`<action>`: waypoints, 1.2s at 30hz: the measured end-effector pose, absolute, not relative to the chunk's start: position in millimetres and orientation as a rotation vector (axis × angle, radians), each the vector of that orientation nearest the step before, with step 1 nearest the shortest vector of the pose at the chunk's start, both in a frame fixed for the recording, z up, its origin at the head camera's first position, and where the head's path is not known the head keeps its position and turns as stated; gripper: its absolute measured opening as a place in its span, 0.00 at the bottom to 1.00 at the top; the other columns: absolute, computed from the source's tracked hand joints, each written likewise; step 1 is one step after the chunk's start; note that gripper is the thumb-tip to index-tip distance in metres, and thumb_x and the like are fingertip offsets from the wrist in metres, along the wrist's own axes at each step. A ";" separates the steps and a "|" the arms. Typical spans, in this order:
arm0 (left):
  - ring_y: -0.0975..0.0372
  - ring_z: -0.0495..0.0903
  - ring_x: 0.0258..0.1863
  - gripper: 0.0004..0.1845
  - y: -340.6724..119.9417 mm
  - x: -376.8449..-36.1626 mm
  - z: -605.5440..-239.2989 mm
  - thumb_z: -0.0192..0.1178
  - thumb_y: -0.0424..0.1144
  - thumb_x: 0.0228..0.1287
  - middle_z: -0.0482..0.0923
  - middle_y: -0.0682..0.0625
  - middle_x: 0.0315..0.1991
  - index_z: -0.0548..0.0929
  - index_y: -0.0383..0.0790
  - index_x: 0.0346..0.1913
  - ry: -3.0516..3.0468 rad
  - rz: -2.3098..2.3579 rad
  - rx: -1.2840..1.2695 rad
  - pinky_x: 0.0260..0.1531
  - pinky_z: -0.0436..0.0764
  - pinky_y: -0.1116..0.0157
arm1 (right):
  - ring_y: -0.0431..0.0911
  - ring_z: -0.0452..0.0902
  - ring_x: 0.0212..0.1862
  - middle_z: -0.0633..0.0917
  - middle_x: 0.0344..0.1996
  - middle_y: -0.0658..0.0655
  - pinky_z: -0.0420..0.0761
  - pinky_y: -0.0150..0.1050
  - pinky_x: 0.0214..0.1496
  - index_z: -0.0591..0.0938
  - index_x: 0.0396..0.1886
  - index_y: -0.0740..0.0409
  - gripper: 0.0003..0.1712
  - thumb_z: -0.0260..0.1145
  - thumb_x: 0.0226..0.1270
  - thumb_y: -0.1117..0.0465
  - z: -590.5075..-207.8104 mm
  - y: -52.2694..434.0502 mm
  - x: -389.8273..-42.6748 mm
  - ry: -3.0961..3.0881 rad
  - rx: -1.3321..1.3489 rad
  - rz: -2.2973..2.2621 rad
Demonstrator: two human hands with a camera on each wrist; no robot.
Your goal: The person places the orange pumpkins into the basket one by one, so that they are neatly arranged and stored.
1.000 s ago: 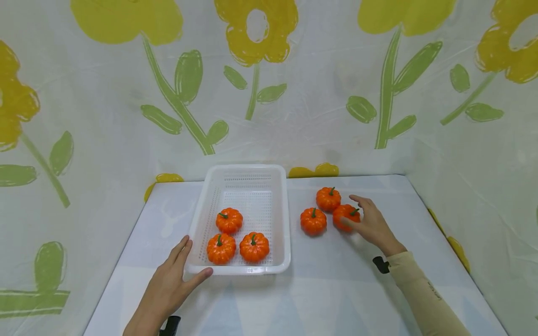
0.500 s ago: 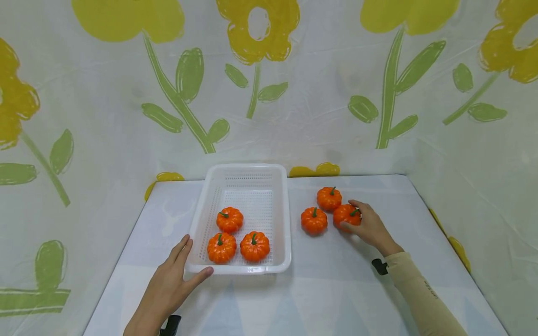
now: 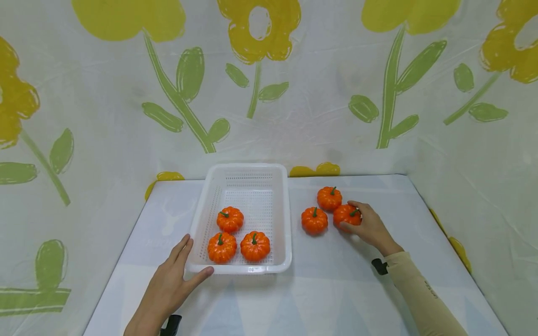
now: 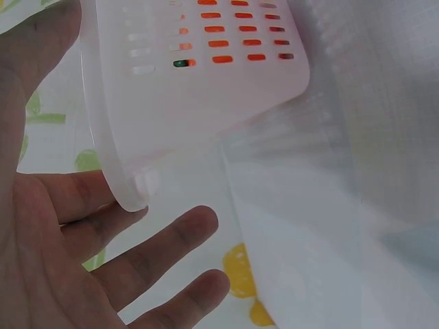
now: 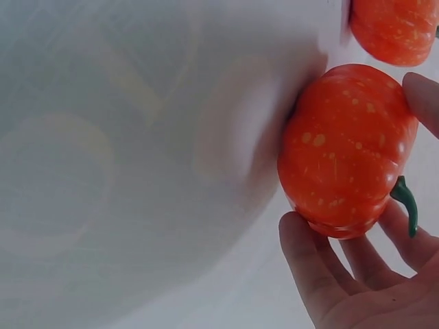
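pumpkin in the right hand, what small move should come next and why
Probably lift the pumpkin straight up: the right hand holds it with thumb and fingers on opposite sides, two other pumpkins sit close by, and the basket, touched by the left hand, shows bare floor at its far end.

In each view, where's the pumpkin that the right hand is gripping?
Head: the pumpkin is right of centre, in the right hand.
Left wrist: not in it.
Right wrist: the pumpkin is right of centre.
Shared landmark: the right hand, in head and right wrist views only.
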State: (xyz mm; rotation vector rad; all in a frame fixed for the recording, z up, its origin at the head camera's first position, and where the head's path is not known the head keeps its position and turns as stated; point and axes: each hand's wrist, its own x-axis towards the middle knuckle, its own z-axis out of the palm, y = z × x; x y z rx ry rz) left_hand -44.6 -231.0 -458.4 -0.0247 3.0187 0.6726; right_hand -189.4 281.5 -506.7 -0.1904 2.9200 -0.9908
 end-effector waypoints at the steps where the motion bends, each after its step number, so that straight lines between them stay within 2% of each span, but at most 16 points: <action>1: 0.36 0.67 0.68 0.64 -230.9 -44.7 -458.5 0.51 0.83 0.54 0.51 0.37 0.79 0.57 0.33 0.79 3.019 0.671 -0.025 0.59 0.73 0.35 | 0.68 0.65 0.67 0.68 0.67 0.75 0.67 0.68 0.68 0.66 0.74 0.65 0.47 0.75 0.63 0.48 -506.3 281.4 -188.9 2.920 -0.189 -0.992; 10: 0.36 0.67 0.68 0.63 -230.6 -44.8 -459.1 0.53 0.81 0.55 0.51 0.37 0.79 0.58 0.32 0.78 3.028 0.668 -0.017 0.59 0.73 0.35 | 0.66 0.66 0.64 0.67 0.69 0.74 0.72 0.66 0.65 0.65 0.75 0.62 0.49 0.74 0.63 0.43 -502.4 284.3 -185.6 2.903 -0.118 -1.009; 17: 0.36 0.68 0.67 0.62 -231.0 -44.4 -458.8 0.54 0.80 0.56 0.52 0.37 0.79 0.58 0.32 0.78 3.042 0.667 -0.004 0.58 0.73 0.35 | 0.64 0.68 0.62 0.69 0.68 0.73 0.76 0.62 0.60 0.66 0.74 0.65 0.49 0.75 0.63 0.44 -497.5 286.3 -186.2 2.953 -0.180 -1.033; 36: 0.36 0.68 0.67 0.62 -231.8 -44.0 -459.2 0.54 0.79 0.56 0.52 0.38 0.79 0.57 0.32 0.79 3.041 0.675 0.001 0.59 0.73 0.35 | 0.61 0.69 0.61 0.70 0.68 0.68 0.78 0.59 0.60 0.67 0.74 0.63 0.49 0.76 0.61 0.44 -475.7 272.4 -189.0 2.992 -0.267 -1.106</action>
